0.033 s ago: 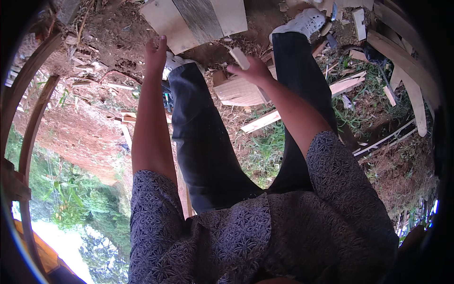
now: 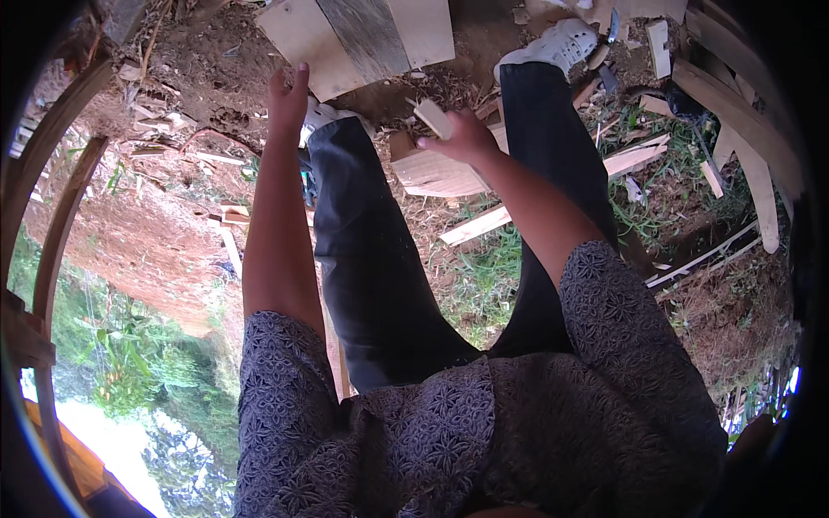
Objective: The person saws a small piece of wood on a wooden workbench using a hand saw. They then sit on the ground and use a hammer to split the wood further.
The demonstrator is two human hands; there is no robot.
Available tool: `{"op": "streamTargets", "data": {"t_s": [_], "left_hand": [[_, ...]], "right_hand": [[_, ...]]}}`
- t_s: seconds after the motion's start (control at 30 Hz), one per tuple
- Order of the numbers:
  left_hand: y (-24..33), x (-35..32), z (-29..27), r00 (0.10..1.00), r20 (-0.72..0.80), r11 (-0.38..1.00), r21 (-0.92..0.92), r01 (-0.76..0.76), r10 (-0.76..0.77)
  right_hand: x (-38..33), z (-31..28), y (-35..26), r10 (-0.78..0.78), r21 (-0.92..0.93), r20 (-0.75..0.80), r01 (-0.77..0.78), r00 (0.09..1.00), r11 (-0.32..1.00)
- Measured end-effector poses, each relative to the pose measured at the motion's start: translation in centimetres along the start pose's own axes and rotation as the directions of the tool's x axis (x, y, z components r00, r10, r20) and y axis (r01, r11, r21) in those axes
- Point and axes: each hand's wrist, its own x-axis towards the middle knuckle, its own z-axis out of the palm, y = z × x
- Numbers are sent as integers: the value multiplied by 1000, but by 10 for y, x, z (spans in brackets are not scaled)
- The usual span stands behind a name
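Above the littered ground, right hand (image 2: 466, 138) pinches a small wood offcut (image 2: 432, 117) (best gripped firmly); left hand (image 2: 287, 99) hangs empty, fingers loosely together.

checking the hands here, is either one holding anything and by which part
The right hand holds a small pale wood piece by its lower end. The left hand is open and holds nothing.
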Motion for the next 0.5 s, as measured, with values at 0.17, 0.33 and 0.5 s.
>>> {"op": "streamTargets", "data": {"t_s": [0.17, 0.33, 0.5], "left_hand": [[30, 9, 17, 997, -35, 985, -154, -80, 75], [52, 9, 18, 996, -86, 995, -100, -14, 6], [89, -7, 32, 986, 98, 985, -125, -120, 133]], "right_hand": [[13, 22, 30, 38, -376, 201, 41, 979, 926], [8, 29, 41, 4, -402, 220, 87, 976, 911], [-43, 39, 35, -147, -369, 296, 255, 944, 893]]}}
